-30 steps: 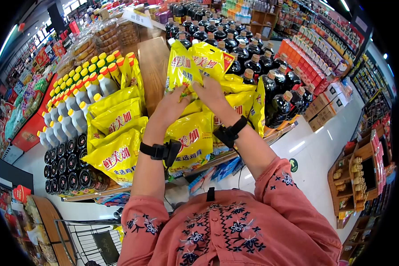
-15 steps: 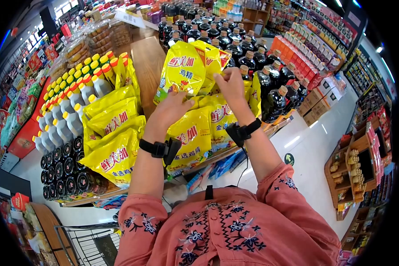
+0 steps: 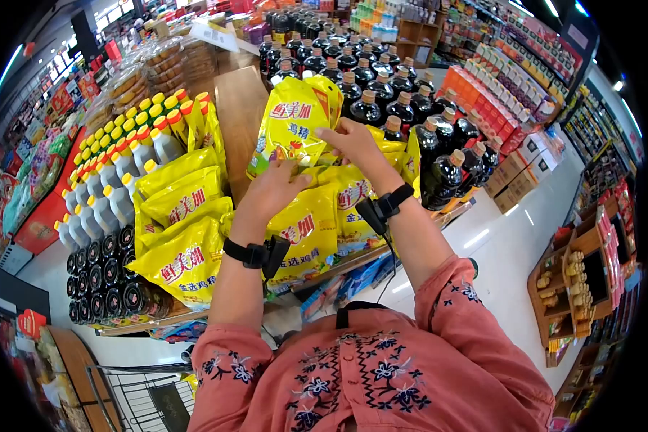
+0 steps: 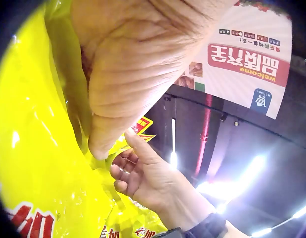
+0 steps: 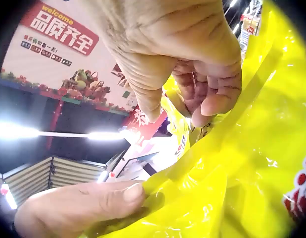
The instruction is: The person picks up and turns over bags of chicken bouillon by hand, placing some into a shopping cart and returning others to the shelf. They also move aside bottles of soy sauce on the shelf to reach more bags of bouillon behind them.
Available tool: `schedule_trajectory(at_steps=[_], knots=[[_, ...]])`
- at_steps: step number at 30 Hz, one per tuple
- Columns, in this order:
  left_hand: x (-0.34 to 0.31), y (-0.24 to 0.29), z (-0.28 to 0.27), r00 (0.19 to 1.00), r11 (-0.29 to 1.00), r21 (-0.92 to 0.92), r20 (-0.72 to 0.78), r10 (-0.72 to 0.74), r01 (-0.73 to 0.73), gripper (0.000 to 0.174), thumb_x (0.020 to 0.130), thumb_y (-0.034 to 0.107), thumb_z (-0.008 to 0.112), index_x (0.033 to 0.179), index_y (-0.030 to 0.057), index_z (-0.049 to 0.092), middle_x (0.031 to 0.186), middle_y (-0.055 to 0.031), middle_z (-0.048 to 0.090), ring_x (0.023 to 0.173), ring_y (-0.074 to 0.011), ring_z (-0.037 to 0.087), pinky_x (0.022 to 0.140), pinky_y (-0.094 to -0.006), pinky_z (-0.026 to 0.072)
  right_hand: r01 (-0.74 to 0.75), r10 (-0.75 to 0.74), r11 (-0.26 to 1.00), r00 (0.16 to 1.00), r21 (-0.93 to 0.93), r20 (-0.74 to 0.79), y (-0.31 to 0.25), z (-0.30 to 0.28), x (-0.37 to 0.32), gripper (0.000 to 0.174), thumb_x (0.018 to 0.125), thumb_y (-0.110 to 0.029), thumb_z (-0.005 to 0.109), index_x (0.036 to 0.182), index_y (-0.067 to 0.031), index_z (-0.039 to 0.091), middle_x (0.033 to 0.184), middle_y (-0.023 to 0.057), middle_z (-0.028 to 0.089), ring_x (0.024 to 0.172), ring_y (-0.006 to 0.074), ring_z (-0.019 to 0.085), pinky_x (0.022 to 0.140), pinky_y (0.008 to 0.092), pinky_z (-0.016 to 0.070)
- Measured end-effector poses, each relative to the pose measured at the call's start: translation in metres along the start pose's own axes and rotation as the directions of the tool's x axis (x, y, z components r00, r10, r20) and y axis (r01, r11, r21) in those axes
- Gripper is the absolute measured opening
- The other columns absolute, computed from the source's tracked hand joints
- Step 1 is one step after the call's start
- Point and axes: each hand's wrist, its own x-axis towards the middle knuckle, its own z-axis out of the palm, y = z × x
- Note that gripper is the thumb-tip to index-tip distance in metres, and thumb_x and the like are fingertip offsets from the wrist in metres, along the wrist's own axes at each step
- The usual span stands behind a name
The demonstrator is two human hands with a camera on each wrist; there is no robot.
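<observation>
In the head view, a yellow chicken bouillon bag (image 3: 293, 122) leans upright, its printed front facing me. A second such bag (image 3: 328, 97) stands right behind it. My left hand (image 3: 272, 189) holds the front bag's lower edge; its thumb (image 5: 125, 196) lies along the yellow film in the right wrist view. At the bags' right edge my right hand (image 3: 358, 147) has its thumb on the front bag, fingers curled by the edge (image 5: 217, 96). Larger yellow bags (image 3: 306, 216) lie below both hands.
To the left are more yellow bags (image 3: 183, 259), white jugs (image 3: 119, 205) and dark jars (image 3: 115, 266). Dark bottles (image 3: 403, 108) stand in rows at the right, beyond a wooden board (image 3: 237, 108). A wire cart (image 3: 137, 392) is at the lower left.
The front bag was spread apart from the rear one, then the two came together, the rear one shifting left behind it. My right hand went right, then back left to the bags' edge.
</observation>
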Motion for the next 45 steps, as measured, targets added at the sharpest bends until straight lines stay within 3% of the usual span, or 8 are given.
schedule_trajectory(at_steps=[5, 8, 12, 16, 19, 35, 41, 45], knots=[[0.000, 0.000, -0.001, 0.999, 0.997, -0.072, 0.047, -0.023, 0.026, 0.066, 0.094, 0.047, 0.062, 0.137, -0.0025, 0.054, 0.135, -0.0256, 0.056, 0.121, -0.0362, 0.058, 0.102, -0.0383, 0.0455, 0.117, -0.116, 0.979, 0.993, -0.168, 0.012, 0.002, 0.001, 0.010, 0.047, 0.086, -0.038, 0.072, 0.108, 0.0034, 0.067, 0.087, 0.0163, 0.071, 0.074, 0.0223, 0.072, 0.062, 0.0332, 0.0538], [0.000, 0.004, -0.002, 0.995, 0.994, -0.048, 0.042, -0.092, 0.094, 0.071, 0.094, 0.048, 0.062, 0.141, -0.0037, 0.050, 0.138, -0.0263, 0.055, 0.123, -0.0360, 0.057, 0.103, -0.0362, 0.0449, -0.193, 0.200, 0.958, 0.980, -0.214, 0.012, -0.002, -0.002, 0.024, 0.040, 0.090, -0.034, 0.067, 0.108, 0.0026, 0.068, 0.075, 0.0161, 0.069, 0.063, 0.0257, 0.071, 0.057, 0.0333, 0.0534], [0.002, 0.010, 0.001, 0.975, 0.964, -0.153, -0.018, -0.223, 0.218, 0.081, 0.095, 0.049, 0.063, 0.146, -0.0090, 0.039, 0.138, -0.0269, 0.054, 0.124, -0.0318, 0.057, 0.104, -0.0345, 0.0438, 0.012, -0.011, 0.975, 1.000, 0.221, -0.006, -0.010, 0.012, 0.009, 0.036, 0.099, -0.028, 0.057, 0.095, 0.0080, 0.064, 0.066, 0.0107, 0.065, 0.050, 0.0169, 0.064, 0.046, 0.0313, 0.0514], [0.007, 0.000, 0.005, 0.960, 0.958, -0.235, -0.184, -0.211, 0.165, 0.088, 0.096, 0.048, 0.064, 0.148, -0.0141, 0.029, 0.136, -0.0270, 0.055, 0.122, -0.0282, 0.057, 0.103, -0.0353, 0.0448, 0.196, -0.214, 0.956, 0.975, 0.219, 0.060, -0.029, 0.034, 0.009, 0.033, 0.101, -0.022, 0.055, 0.111, 0.0085, 0.064, 0.070, 0.0090, 0.066, 0.051, 0.0145, 0.064, 0.049, 0.0278, 0.0513], [0.016, -0.007, 0.001, 0.949, 0.952, -0.293, -0.267, -0.168, 0.086, 0.088, 0.096, 0.044, 0.065, 0.148, -0.0145, 0.026, 0.138, -0.0269, 0.053, 0.125, -0.0285, 0.055, 0.103, -0.0365, 0.0450, 0.511, -0.508, 0.842, 0.859, 0.173, -0.067, -0.025, 0.055, 0.022, 0.026, 0.099, -0.018, 0.055, 0.103, 0.0057, 0.066, 0.078, 0.0219, 0.067, 0.062, 0.0346, 0.066, 0.061, 0.0397, 0.0521], [0.003, -0.002, -0.024, 0.982, 0.971, -0.171, -0.061, -0.178, 0.166, 0.089, 0.090, 0.046, 0.069, 0.147, -0.0111, 0.031, 0.134, -0.0322, 0.054, 0.105, -0.0364, 0.067, 0.091, -0.0414, 0.0525, 0.317, -0.268, 0.913, 0.941, -0.256, 0.208, -0.022, 0.049, 0.016, 0.049, 0.086, -0.042, 0.063, 0.103, 0.0039, 0.065, 0.095, 0.0240, 0.066, 0.093, 0.0402, 0.064, 0.079, 0.0477, 0.0508], [-0.009, -0.005, -0.021, 0.985, 0.986, -0.140, -0.138, -0.107, 0.088, 0.088, 0.090, 0.045, 0.069, 0.150, -0.0072, 0.031, 0.136, -0.0294, 0.053, 0.105, -0.0344, 0.065, 0.093, -0.0401, 0.0497, 0.223, -0.104, 0.894, 0.946, -0.388, 0.306, -0.036, 0.050, 0.020, 0.055, 0.088, -0.050, 0.060, 0.106, 0.0012, 0.066, 0.089, 0.0254, 0.069, 0.089, 0.0426, 0.067, 0.079, 0.0483, 0.0524], [-0.020, -0.014, -0.021, 0.966, 0.999, -0.033, -0.257, -0.007, -0.001, 0.082, 0.092, 0.045, 0.067, 0.148, -0.0056, 0.035, 0.139, -0.0275, 0.052, 0.110, -0.0381, 0.063, 0.096, -0.0399, 0.0490, 0.128, -0.011, 0.903, 0.961, -0.410, 0.275, -0.040, 0.053, 0.023, 0.066, 0.089, -0.058, 0.060, 0.090, 0.0084, 0.067, 0.071, 0.0217, 0.066, 0.064, 0.0343, 0.067, 0.059, 0.0417, 0.0511]])
